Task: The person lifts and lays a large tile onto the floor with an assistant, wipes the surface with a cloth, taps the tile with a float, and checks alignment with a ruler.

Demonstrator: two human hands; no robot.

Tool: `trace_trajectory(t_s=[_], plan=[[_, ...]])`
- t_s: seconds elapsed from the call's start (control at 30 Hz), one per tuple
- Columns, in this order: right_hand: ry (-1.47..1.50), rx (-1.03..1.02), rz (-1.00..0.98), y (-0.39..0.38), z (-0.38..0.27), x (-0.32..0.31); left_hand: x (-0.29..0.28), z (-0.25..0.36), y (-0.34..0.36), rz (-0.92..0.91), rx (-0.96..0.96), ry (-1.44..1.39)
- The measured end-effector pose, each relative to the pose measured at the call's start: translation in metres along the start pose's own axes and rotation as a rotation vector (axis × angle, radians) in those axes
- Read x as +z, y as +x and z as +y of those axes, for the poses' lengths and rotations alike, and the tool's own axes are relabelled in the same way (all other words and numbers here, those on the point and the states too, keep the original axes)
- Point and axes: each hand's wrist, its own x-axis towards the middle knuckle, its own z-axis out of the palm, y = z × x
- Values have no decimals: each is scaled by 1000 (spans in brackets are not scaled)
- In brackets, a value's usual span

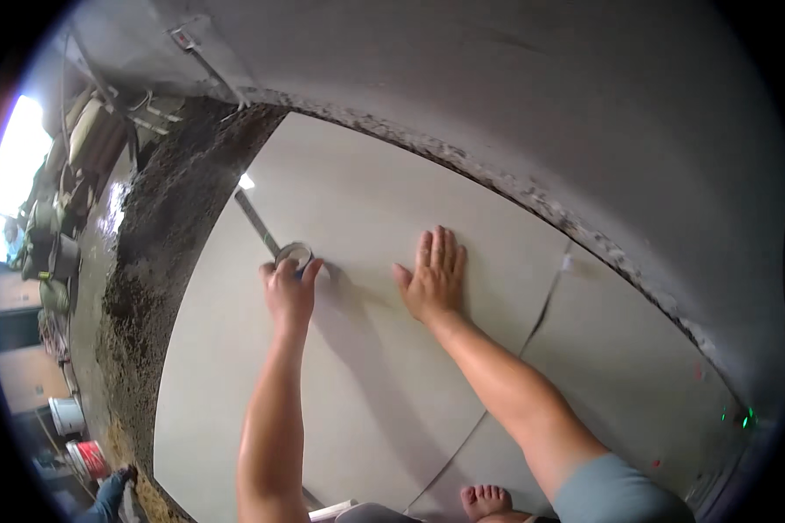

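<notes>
My left hand [290, 295] is closed around a ring-shaped thing that looks like a roll of tape [295, 253], held over a large pale tile [358, 192]. A straight grey strip [257, 221] runs from the roll toward the tile's far left edge. My right hand [437, 277] lies flat on the same tile, palm down, its fingers stretched out and slightly apart. Beyond my right forearm, a dark seam [541, 315] divides this tile from another tile [624, 349]. A small white piece [567, 261] sits at the seam's far end.
A rough grey wall [532, 87] rises along the tiles' far side. Wet mortar [161, 200] borders the left edge. White and red-white buckets [66, 417] stand at far left, near a blue-clothed limb [109, 495]. My bare foot [487, 500] is at the bottom; green lights [746, 420] glow at right.
</notes>
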Motion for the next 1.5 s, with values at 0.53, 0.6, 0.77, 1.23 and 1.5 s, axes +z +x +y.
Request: trace_trajectory(t_s=[0.53,0.6,0.77,1.23,1.5], plan=[[-45,72,-279,36,-3,-14,127,23,222,164,40,-248],[-45,89,-295,38,-2,-13,135,26,232,167,50,-235],[-43,49,-297,40,0,-12,139,31,263,175,49,-241],[-64,31,-302,44,0,-12,143,31,291,120,43,-265],[-90,23,-296,45,0,-13,142,34,290,135,43,-269]])
